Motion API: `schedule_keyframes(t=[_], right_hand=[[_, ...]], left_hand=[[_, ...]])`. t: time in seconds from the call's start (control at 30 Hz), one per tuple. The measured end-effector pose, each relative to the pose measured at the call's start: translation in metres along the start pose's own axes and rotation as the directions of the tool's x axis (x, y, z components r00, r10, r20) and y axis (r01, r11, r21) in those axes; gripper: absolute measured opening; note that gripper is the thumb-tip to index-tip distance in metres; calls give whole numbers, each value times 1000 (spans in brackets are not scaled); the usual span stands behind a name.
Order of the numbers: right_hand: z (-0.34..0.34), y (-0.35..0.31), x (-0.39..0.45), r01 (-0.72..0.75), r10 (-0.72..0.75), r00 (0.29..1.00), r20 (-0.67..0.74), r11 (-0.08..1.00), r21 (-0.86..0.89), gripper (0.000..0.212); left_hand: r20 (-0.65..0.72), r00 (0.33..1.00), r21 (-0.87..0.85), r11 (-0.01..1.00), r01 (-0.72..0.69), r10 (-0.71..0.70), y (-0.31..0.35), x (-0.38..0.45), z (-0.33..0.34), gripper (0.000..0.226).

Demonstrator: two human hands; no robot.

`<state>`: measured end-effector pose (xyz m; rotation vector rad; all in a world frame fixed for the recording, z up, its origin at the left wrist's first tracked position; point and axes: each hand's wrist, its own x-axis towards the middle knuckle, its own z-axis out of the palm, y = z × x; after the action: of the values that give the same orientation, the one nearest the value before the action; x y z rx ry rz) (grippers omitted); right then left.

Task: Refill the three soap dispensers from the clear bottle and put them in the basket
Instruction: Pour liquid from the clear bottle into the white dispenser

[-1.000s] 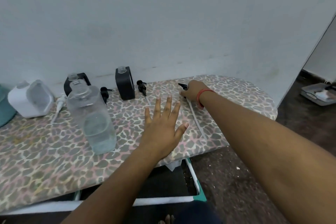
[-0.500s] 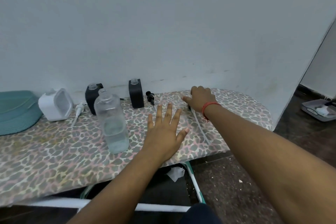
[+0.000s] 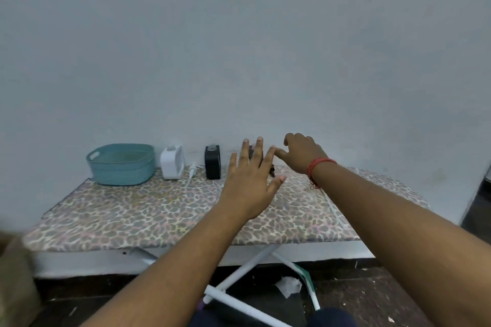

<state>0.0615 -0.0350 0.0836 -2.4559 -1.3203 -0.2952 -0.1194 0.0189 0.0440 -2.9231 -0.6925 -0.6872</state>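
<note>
At the back left of the leopard-print ironing board (image 3: pixel 159 210) stands a teal basket (image 3: pixel 122 164). To its right are a white dispenser (image 3: pixel 172 162), a white pump (image 3: pixel 191 170) lying flat, and a black dispenser (image 3: pixel 212 162) without its pump. My left hand (image 3: pixel 249 180) hovers open with fingers spread, hiding most of a second dark dispenser (image 3: pixel 250 154) behind it. My right hand (image 3: pixel 303 154) hangs just right of it, fingers loosely apart, holding nothing. A black pump piece (image 3: pixel 272 170) peeks out between the hands. I cannot make out the clear bottle.
A thin white tube (image 3: pixel 335 211) lies along the board's right side. The wall runs directly behind the objects. Below the board are its white crossed legs (image 3: pixel 239 271) and a scrap of paper (image 3: pixel 288 287) on the dark floor.
The view has pulled back and tilted up, so the basket shows in full. Both hands have lifted off the board, and the right hand has left the black pump.
</note>
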Motion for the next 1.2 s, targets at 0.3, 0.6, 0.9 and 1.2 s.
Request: schedule_keyframes(t=[0.3, 0.6, 0.9, 1.2], right_hand=[[29, -59, -20, -28, 7, 999, 42, 860, 510, 47], [109, -59, -40, -140, -77, 974, 215, 544, 827, 66], [131, -61, -50, -47, -92, 991, 94, 421, 906, 60], [123, 0, -51, -36, 9, 999, 36, 436, 899, 61]], left_hand=[[130, 939, -513, 788, 339, -319, -67, -17, -2, 78], [377, 877, -819, 334, 466, -298, -94, -23, 49, 76], [253, 915, -807, 453, 378, -313, -80, -11, 78, 58], [279, 926, -827, 427, 366, -253, -28, 25, 101, 57]])
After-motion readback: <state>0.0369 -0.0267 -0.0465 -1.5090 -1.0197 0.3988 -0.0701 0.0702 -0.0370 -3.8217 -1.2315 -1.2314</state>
